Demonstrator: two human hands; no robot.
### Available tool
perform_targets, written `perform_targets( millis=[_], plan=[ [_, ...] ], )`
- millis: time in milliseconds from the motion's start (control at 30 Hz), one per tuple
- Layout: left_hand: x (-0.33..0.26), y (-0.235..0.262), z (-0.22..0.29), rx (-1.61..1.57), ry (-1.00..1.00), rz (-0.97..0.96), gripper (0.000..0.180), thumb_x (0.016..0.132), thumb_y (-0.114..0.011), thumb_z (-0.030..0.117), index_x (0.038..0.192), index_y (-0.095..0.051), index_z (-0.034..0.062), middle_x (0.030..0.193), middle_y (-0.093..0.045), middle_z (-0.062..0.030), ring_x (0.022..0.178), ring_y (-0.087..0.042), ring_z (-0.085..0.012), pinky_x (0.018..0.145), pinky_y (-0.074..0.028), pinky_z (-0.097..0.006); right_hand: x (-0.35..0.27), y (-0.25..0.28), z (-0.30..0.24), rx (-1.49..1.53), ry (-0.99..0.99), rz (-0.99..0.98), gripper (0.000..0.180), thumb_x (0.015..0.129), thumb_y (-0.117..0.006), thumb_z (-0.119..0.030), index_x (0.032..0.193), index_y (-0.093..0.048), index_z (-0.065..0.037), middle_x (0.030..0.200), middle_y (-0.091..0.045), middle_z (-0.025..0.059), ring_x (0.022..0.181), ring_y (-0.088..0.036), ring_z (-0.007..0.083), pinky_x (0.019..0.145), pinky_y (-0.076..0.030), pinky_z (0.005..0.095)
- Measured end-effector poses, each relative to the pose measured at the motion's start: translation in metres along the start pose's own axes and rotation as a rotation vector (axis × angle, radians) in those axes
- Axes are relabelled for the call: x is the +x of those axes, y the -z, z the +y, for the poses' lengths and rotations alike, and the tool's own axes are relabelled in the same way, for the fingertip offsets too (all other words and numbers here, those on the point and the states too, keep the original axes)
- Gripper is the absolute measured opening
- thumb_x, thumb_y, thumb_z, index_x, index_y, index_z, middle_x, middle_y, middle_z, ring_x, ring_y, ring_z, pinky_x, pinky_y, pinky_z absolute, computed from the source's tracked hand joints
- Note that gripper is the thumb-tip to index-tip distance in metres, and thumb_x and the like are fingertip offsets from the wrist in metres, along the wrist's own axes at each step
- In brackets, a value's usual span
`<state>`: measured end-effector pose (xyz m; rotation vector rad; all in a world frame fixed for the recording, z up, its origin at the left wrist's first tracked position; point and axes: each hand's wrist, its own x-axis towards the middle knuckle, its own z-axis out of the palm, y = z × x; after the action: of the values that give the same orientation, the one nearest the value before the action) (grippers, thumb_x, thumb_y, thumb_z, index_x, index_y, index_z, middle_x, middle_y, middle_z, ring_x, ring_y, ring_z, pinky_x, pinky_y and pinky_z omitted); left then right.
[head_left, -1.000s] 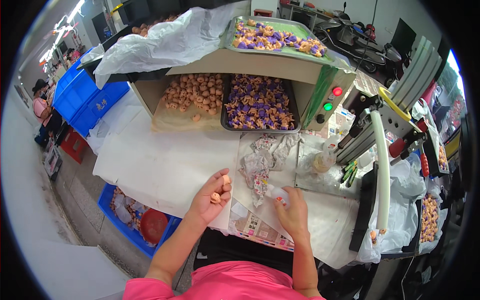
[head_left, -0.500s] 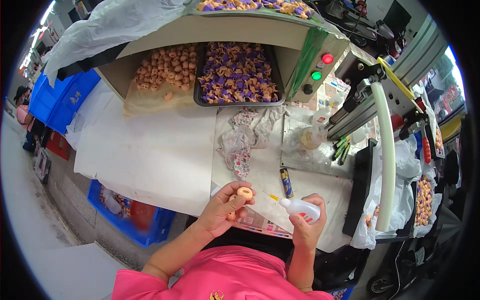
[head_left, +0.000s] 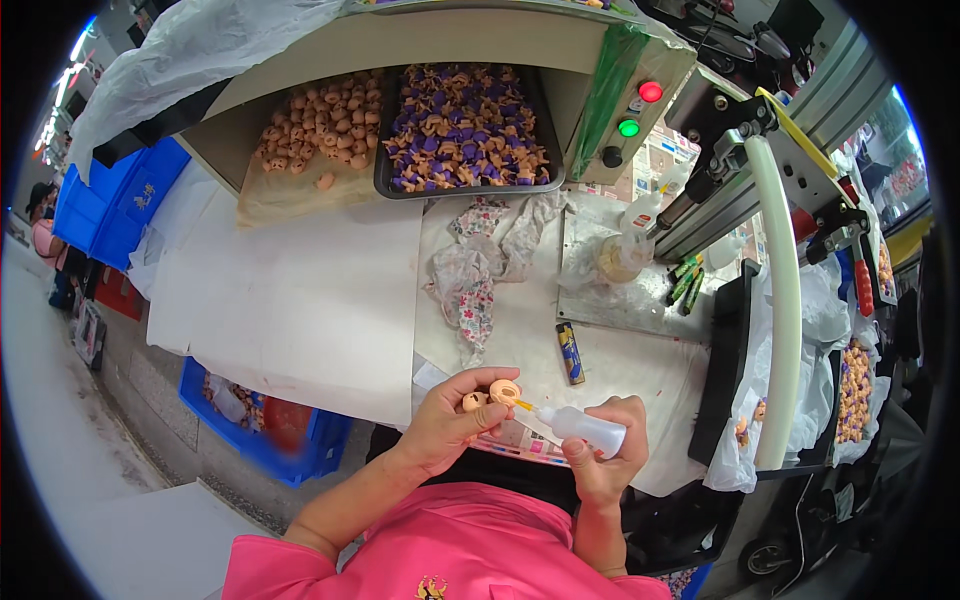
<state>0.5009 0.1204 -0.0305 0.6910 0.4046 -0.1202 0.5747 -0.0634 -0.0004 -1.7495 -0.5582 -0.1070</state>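
My left hand (head_left: 440,428) holds small peach-coloured doll heads between thumb and fingers. One doll head (head_left: 505,391) has its round opening turned up toward the right. A second head (head_left: 473,402) sits beside it against the fingers. In my right hand (head_left: 612,462) is a white squeeze bottle (head_left: 592,431), tilted so its nozzle points left. Its thin yellow needle tip (head_left: 524,405) meets the opening's edge in this view; whether it is inside cannot be told.
Under a shelf lie a pile of doll heads (head_left: 325,120) and a black tray (head_left: 470,192) of purple-and-peach figure parts. On the table are a crumpled flowered cloth (head_left: 475,305), a blue-and-yellow tube (head_left: 570,353) and a jar (head_left: 618,262). A metal press (head_left: 735,190) stands right; a blue bin (head_left: 310,455) sits lower left.
The bottle has moved left and its needle tip has come to the doll head. The head in my left hand has shifted slightly right and its opening now faces the tip.
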Motion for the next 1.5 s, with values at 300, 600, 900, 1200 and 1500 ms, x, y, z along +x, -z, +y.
perform_targets(
  millis=[300,600,900,1200,1500],
  plan=[
    [0.001,0.005,-0.008,0.036,-0.013,-0.006,0.044,0.087,-0.067,0.008,0.127,-0.051,0.0003,0.108,-0.061,-0.0066,0.085,-0.062,-0.01,0.072,-0.053,-0.021,-0.004,0.0,0.005,-0.023,0.002,0.001,0.038,0.073,-0.082,-0.032,0.088,-0.062,-0.003,0.078,-0.05,0.0041,0.065,-0.047,0.0142,0.057,-0.037,0.0268],
    [-0.002,0.003,-0.014,0.054,-0.015,-0.003,0.043,0.085,-0.068,0.006,0.125,-0.052,-0.0003,0.105,-0.061,-0.0067,0.085,-0.062,-0.011,0.072,-0.054,-0.022,-0.008,0.009,0.005,-0.034,-0.018,0.022,0.035,0.072,-0.082,-0.028,0.087,-0.062,-0.003,0.077,-0.051,0.0048,0.064,-0.047,0.0146,0.057,-0.037,0.0271],
    [-0.003,-0.001,-0.022,0.076,-0.05,0.036,0.04,0.083,-0.069,0.001,0.12,-0.054,0.0,0.109,-0.058,-0.0068,0.098,-0.059,-0.0126,0.083,-0.054,-0.025,-0.01,0.022,-0.002,-0.131,0.024,-0.01,0.032,0.07,-0.083,-0.025,0.085,-0.063,-0.004,0.073,-0.052,0.0048,0.062,-0.046,0.0157,0.055,-0.037,0.0279],
    [0.0,-0.006,-0.025,0.126,-0.105,0.049,0.039,0.081,-0.07,-0.002,0.117,-0.056,0.0014,0.107,-0.059,-0.0062,0.099,-0.059,-0.0132,0.086,-0.051,-0.026,-0.013,0.022,-0.004,-0.054,-0.014,0.014,0.034,0.075,-0.079,-0.028,0.082,-0.058,-0.001,0.077,-0.046,0.0045,0.062,-0.043,0.0133,0.056,-0.032,0.0271],
    [0.003,-0.007,-0.027,0.108,-0.101,0.021,0.039,0.081,-0.071,-0.002,0.117,-0.057,0.0021,0.107,-0.06,-0.0052,0.099,-0.059,-0.0132,0.088,-0.05,-0.027,-0.011,0.023,0.001,-0.047,0.025,-0.026,0.029,0.073,-0.082,-0.023,0.085,-0.062,-0.004,0.073,-0.051,0.0036,0.058,-0.044,0.0122,0.052,-0.034,0.0262]
  ],
)
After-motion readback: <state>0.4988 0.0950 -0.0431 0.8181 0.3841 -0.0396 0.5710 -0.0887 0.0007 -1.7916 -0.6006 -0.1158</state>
